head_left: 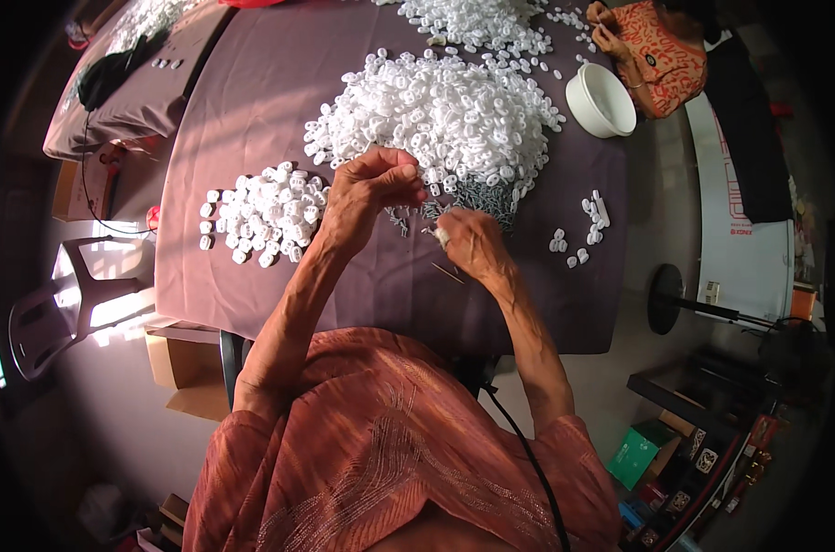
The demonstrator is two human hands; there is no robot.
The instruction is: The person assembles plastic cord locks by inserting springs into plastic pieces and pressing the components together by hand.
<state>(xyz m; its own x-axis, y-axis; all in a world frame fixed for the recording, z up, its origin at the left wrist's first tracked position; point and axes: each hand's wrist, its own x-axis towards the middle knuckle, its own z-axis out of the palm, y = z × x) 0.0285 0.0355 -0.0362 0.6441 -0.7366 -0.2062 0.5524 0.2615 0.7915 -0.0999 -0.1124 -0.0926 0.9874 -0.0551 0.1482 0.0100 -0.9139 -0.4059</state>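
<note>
A big heap of small white oval plastic pieces covers the middle of the table. Against its near edge lies a pile of thin grey screws or nails, some of them strewn leftward. My left hand is raised beside the heap, thumb and fingertips pinched; whatever they hold is too small to make out. Closed and low over the near edge of the grey pile is my right hand. Something small and whitish shows at its fingertips, its kind unclear. A second pile of chunkier white plastic pieces lies left of my left forearm.
Two thin sticks lie just below my right hand. Several white pieces sit apart at the right. Farther back stands a white tub, near another person's patterned orange sleeve. A brown cloth covers the table.
</note>
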